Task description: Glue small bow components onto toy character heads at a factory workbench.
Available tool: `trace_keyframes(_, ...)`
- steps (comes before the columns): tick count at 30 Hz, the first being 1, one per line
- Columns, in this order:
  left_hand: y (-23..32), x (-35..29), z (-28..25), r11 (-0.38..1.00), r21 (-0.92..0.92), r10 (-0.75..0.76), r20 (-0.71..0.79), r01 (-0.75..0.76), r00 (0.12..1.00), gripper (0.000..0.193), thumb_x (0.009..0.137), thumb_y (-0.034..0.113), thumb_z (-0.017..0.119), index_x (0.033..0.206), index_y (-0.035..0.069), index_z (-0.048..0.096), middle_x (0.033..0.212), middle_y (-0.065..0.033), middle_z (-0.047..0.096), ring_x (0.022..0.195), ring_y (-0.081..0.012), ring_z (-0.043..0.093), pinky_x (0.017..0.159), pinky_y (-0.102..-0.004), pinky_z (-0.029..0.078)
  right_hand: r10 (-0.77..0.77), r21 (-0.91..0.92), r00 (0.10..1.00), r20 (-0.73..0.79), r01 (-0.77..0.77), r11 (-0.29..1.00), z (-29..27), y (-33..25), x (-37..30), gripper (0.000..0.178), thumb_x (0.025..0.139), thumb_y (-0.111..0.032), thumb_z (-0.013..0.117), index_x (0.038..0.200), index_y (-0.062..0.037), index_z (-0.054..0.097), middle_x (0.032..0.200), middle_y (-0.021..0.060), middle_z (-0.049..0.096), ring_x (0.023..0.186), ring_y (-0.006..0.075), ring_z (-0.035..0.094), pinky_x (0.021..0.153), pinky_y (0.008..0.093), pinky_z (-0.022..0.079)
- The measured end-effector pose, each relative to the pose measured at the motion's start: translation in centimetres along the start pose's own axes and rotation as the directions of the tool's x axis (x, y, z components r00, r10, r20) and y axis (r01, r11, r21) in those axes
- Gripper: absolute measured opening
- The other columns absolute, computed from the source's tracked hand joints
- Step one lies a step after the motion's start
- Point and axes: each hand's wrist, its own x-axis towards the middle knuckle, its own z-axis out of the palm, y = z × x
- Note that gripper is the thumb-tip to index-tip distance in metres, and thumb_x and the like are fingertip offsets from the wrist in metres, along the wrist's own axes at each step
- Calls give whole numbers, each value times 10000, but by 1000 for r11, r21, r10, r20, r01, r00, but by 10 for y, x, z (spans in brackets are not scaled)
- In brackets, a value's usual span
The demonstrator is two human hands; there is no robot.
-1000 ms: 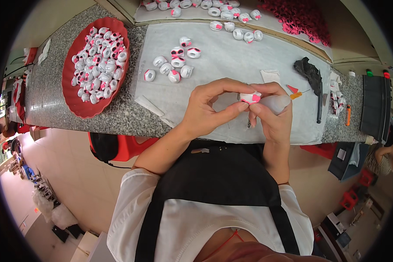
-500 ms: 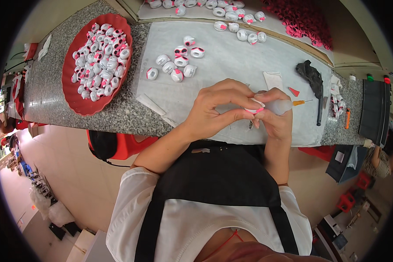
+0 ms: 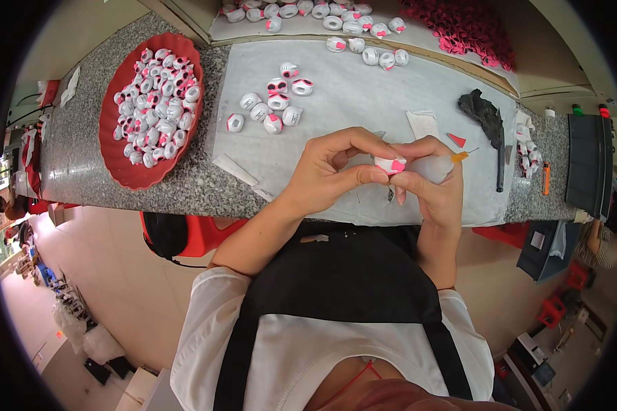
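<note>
The left grip (image 3: 315,179) is closing thumb and index finger on a small white-and-pink piece (image 3: 390,165), which is sitting at the fingertips, directly between the two hands. The right grip (image 3: 441,197) is meeting the piece from the opposite side with thumb and index fingertips, while holding a translucent squeeze bottle (image 3: 428,168) between the same two digits; the orange nozzle (image 3: 460,157) is pointing away to the right. Both hands are hovering over a white sheet (image 3: 363,85), near the counter's (image 3: 68,161) front edge. Beyond and left of the left grip, a cluster of similar pieces (image 3: 277,103) is occupying the sheet; farther left, a red tray (image 3: 107,130) is bearing many more. Straight beyond the grips, bare sheet is extending to the shelf ledge (image 3: 432,56), where a short row of pieces (image 3: 370,56) is lying. Just beyond the right grip, a paper strip (image 3: 422,124) and a red scrap (image 3: 456,140) are limiting the free room; a crumpled black item (image 3: 483,113) is lying farther right.
</note>
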Motion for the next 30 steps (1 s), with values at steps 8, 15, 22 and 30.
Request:
trace_keyframes(8,1,2,0,974,-146,-184,-44,176,982,207,721,33,566,912,-1,495,862,-77,543,822,-130,514,722,-265,432,6,-47,999,-41,-8,999,5,-4,0,273,636,58,553,905,53,508,623,109,532,491,127,502,377,193,370)
trace_keyframes(15,-3,3,-1,945,-263,-231,-108,197,967,253,720,130,585,919,37,459,914,-128,546,839,-185,536,764,-288,411,-168,-546,946,-278,-12,838,-31,-5,9,220,642,29,567,861,9,553,675,75,534,533,116,511,415,187,356)
trace_keyframes(22,0,4,-2,925,-307,-279,-148,225,949,236,726,95,569,929,51,458,964,-134,524,838,-172,536,757,-284,423,-301,-800,926,-228,-2,600,-36,6,11,111,661,3,587,767,-7,559,731,31,532,621,103,487,559,226,388)
trace_keyframes(30,-5,5,1,948,-250,-251,-215,195,944,227,721,17,558,929,13,466,928,-83,522,843,-123,519,747,-244,430,-512,-520,854,-97,395,757,8,12,8,127,649,72,580,760,13,568,732,62,511,540,75,443,447,176,336)
